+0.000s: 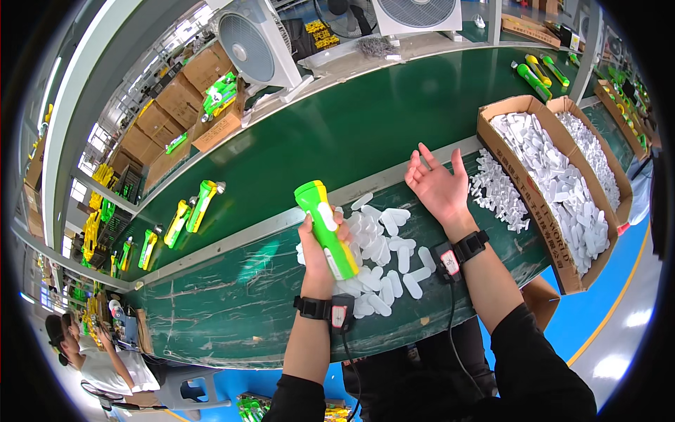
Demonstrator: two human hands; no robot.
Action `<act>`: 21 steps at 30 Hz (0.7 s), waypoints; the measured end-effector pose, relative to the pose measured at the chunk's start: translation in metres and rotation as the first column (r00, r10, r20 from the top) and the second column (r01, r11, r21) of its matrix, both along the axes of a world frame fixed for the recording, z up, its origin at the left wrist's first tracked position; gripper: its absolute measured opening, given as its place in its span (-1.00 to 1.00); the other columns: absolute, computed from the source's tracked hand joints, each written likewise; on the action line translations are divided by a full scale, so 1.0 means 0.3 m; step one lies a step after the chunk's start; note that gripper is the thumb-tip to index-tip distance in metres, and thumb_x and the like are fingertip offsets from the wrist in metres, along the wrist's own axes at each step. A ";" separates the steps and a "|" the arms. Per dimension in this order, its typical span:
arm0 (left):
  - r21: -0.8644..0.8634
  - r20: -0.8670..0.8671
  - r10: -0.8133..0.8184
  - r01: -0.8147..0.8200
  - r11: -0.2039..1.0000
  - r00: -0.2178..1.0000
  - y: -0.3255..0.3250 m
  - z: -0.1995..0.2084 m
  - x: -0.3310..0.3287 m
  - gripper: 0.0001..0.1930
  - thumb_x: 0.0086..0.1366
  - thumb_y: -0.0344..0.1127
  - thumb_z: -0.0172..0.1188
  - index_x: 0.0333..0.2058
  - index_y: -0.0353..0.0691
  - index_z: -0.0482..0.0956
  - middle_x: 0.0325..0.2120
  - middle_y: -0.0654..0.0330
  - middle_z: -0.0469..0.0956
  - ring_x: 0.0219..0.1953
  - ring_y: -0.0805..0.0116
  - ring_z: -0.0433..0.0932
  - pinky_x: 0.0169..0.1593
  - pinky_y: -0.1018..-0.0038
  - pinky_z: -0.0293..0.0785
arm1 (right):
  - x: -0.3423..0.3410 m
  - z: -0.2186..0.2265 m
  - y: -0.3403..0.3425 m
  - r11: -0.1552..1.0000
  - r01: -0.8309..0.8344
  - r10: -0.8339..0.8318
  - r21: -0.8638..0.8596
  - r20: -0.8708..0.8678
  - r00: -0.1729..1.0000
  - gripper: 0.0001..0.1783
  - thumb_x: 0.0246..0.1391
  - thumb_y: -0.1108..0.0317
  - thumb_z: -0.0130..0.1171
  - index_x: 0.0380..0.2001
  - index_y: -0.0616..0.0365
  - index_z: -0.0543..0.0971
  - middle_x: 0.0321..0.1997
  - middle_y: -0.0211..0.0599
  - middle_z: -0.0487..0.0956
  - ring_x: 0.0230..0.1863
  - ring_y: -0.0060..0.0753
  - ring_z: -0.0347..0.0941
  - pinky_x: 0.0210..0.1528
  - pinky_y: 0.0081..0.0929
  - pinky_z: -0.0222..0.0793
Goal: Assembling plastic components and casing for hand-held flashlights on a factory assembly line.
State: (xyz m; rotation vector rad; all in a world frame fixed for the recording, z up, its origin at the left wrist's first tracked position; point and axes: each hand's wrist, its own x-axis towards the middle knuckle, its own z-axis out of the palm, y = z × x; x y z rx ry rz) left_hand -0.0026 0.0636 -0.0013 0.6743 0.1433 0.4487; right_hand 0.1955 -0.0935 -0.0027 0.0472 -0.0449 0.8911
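My left hand (313, 259) is wrapped round a green and yellow flashlight (329, 238), which is tilted over the work table (225, 309). A white oval plate shows on the flashlight's side. Beside and partly behind it, loose white oval plastic pieces (403, 259) lie in a heap. My right hand (441, 188) is raised palm up beyond the heap, its fingers spread and nothing in them. To its right is a pile of small white plastic parts (498, 191). Both wrists wear black straps with small boxes and cables.
On the right stands an open cardboard box (532, 217) of white oval pieces, a second box of smaller parts behind it. A green conveyor belt (337, 116) runs across, with several flashlights (202, 206) at left and others far right. A person (105, 362) sits at the lower left.
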 end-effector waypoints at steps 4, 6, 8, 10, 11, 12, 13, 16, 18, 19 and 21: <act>-0.027 0.005 0.019 -0.019 0.999 1.000 -0.028 0.022 0.006 -0.57 0.26 0.11 -0.06 -0.21 -0.18 0.37 -0.44 0.26 0.41 -0.54 0.46 0.30 -0.44 0.50 0.28 | -0.005 0.000 -0.006 1.000 0.008 -0.008 -0.008 -0.002 1.000 -0.28 0.18 -0.20 -0.14 0.09 0.27 0.24 -0.11 -0.08 0.39 -0.09 -0.20 0.33 0.00 -0.26 0.28; 0.007 -0.061 0.086 -0.085 0.996 0.994 -0.039 0.027 0.012 -0.58 0.28 0.07 -0.09 -0.17 -0.20 0.36 -0.46 0.26 0.38 -0.56 0.49 0.28 -0.49 0.54 0.24 | -0.010 0.002 -0.008 1.000 0.008 -0.009 -0.030 -0.021 1.000 -0.29 0.19 -0.20 -0.15 0.08 0.26 0.25 -0.12 -0.08 0.40 -0.09 -0.21 0.33 0.00 -0.26 0.28; -0.026 -0.031 0.064 -0.065 0.998 0.997 -0.024 0.013 0.009 -0.59 0.28 0.05 -0.08 -0.16 -0.21 0.36 -0.45 0.26 0.39 -0.55 0.49 0.28 -0.49 0.54 0.24 | -0.011 -0.004 0.000 1.000 0.006 -0.007 -0.030 -0.015 1.000 -0.29 0.19 -0.21 -0.15 0.08 0.26 0.25 -0.12 -0.09 0.40 -0.09 -0.21 0.33 0.00 -0.26 0.28; -0.061 -0.002 0.043 -0.043 0.997 0.999 -0.019 -0.002 0.008 -0.60 0.28 0.03 -0.06 -0.16 -0.22 0.35 -0.44 0.26 0.39 -0.55 0.49 0.28 -0.49 0.54 0.24 | -0.009 -0.008 -0.005 0.999 0.005 -0.005 -0.035 -0.010 1.000 -0.29 0.19 -0.21 -0.15 0.08 0.26 0.25 -0.12 -0.09 0.41 -0.09 -0.21 0.33 0.00 -0.26 0.28; -0.086 0.034 0.024 -0.021 0.996 0.999 -0.017 0.000 0.007 -0.60 0.29 0.01 -0.05 -0.15 -0.22 0.35 -0.43 0.26 0.39 -0.54 0.49 0.29 -0.49 0.55 0.25 | -0.012 -0.008 -0.003 1.000 0.006 -0.006 -0.030 -0.015 1.000 -0.29 0.19 -0.21 -0.15 0.08 0.26 0.25 -0.12 -0.09 0.41 -0.09 -0.21 0.33 0.00 -0.26 0.28; -0.110 0.069 0.006 0.002 0.994 0.998 -0.014 0.000 0.006 -0.61 0.29 0.00 -0.04 -0.14 -0.23 0.35 -0.43 0.26 0.39 -0.53 0.49 0.29 -0.49 0.55 0.26 | -0.014 -0.009 -0.002 1.000 0.007 -0.008 -0.026 -0.021 1.000 -0.29 0.18 -0.21 -0.14 0.08 0.26 0.25 -0.12 -0.10 0.41 -0.09 -0.21 0.33 0.00 -0.26 0.27; -0.124 0.109 -0.036 0.049 0.991 0.993 -0.004 -0.016 0.006 -0.61 0.28 0.03 -0.03 -0.16 -0.20 0.34 -0.39 0.24 0.38 -0.50 0.48 0.30 -0.45 0.52 0.28 | -0.014 -0.011 -0.004 1.000 0.005 -0.006 -0.030 -0.023 1.000 -0.29 0.18 -0.21 -0.14 0.08 0.26 0.25 -0.12 -0.10 0.41 -0.09 -0.21 0.33 0.00 -0.26 0.27; -0.176 0.121 -0.038 0.059 0.983 0.992 0.004 -0.011 0.003 -0.61 0.28 0.02 -0.04 -0.16 -0.20 0.35 -0.39 0.24 0.39 -0.50 0.48 0.30 -0.45 0.52 0.28 | -0.012 -0.003 -0.001 1.000 0.004 -0.005 -0.025 -0.014 1.000 -0.29 0.18 -0.20 -0.14 0.08 0.26 0.25 -0.13 -0.10 0.41 -0.09 -0.21 0.33 0.00 -0.27 0.27; -0.158 0.100 -0.021 0.037 0.987 0.995 -0.006 0.000 0.003 -0.60 0.27 0.02 -0.03 -0.15 -0.22 0.35 -0.41 0.24 0.39 -0.52 0.48 0.29 -0.46 0.54 0.28 | -0.013 -0.005 -0.003 0.999 0.007 -0.007 -0.032 -0.003 1.000 -0.29 0.18 -0.20 -0.13 0.08 0.26 0.25 -0.13 -0.10 0.41 -0.09 -0.21 0.33 0.00 -0.27 0.27; -0.138 0.081 -0.007 0.018 0.990 0.997 -0.013 0.007 0.000 -0.59 0.26 0.01 -0.02 -0.14 -0.25 0.36 -0.42 0.24 0.39 -0.53 0.47 0.29 -0.48 0.55 0.27 | -0.016 -0.007 -0.004 0.999 0.003 -0.004 -0.032 -0.006 1.000 -0.29 0.18 -0.20 -0.13 0.08 0.26 0.25 -0.13 -0.10 0.41 -0.09 -0.21 0.33 0.00 -0.27 0.27; -0.124 0.069 0.007 0.001 0.992 0.998 -0.034 0.023 0.005 -0.57 0.23 0.02 0.00 -0.14 -0.24 0.36 -0.42 0.24 0.39 -0.53 0.47 0.29 -0.48 0.54 0.27 | -0.011 -0.007 -0.009 0.998 0.015 -0.016 -0.054 -0.025 1.000 -0.29 0.18 -0.20 -0.12 0.08 0.26 0.25 -0.13 -0.11 0.41 -0.10 -0.21 0.34 0.00 -0.27 0.26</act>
